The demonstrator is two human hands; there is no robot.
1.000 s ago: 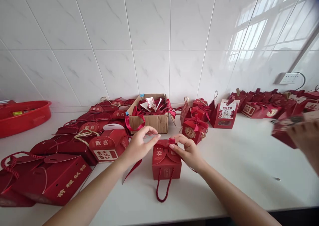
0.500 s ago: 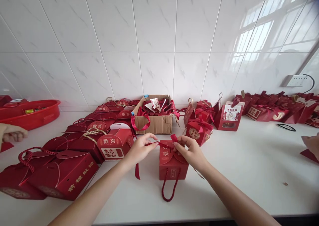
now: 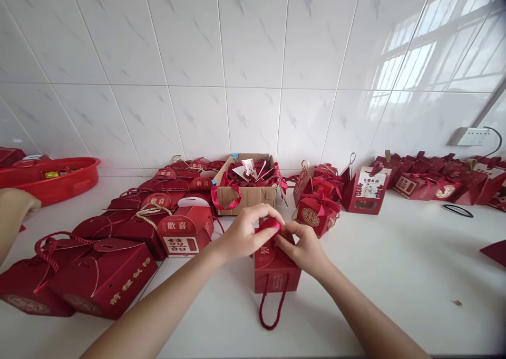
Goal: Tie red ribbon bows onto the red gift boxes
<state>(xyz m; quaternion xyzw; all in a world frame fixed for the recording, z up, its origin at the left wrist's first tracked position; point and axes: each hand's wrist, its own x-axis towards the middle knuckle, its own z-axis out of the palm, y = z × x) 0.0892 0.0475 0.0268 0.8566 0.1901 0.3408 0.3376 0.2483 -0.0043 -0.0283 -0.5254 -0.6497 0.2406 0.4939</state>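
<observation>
A red gift box (image 3: 277, 277) with a rope handle (image 3: 270, 317) hanging down its front stands on the white table before me. Over its top a red ribbon (image 3: 272, 224) forms a raised loop. My left hand (image 3: 250, 232) is closed, pinching that ribbon between thumb and fingers above the box's left side. From the right, my right hand (image 3: 302, 245) also closes on the ribbon, fingertips nearly meeting those of the left. The fingers hide the crossing of the ribbon and most of the box's top.
Rows of red gift boxes (image 3: 106, 274) fill the left. A cardboard box (image 3: 253, 198) of ribbons and tags stands behind my hands. More bowed boxes (image 3: 318, 214) are at the right. A red basin (image 3: 71, 185) and a co-worker's arm (image 3: 18, 214) are far left.
My left hand has moved right to meet my right hand over the box, and the ribbon is now looped upward. The hanging ribbon end has left view. The co-worker's hand at right is gone.
</observation>
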